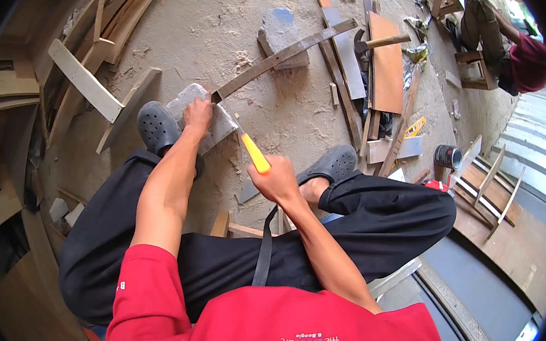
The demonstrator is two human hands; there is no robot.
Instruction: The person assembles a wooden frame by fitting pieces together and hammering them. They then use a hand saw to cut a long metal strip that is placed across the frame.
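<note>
My left hand [198,114] is closed at the near end of a long, narrow wooden strip [275,59], pressing it onto a grey concrete block [217,134] between my feet. The strip slants up to the right, and its far part lies over a second block [280,28] with a blue patch. In my right hand [276,181], fingers are wrapped round a yellow-handled tool [255,152]. Its thin metal end points at the near block's right edge; I cannot make out the tool's kind. Fingers of my left hand hide the strip's very end.
A claw hammer [382,42] lies across boards [386,61] at the right. Beyond my right foot are a yellow level [415,127] and a tin can [447,156]. Wood scraps [85,80] lean at the left. Another person [525,61] sits at the far right.
</note>
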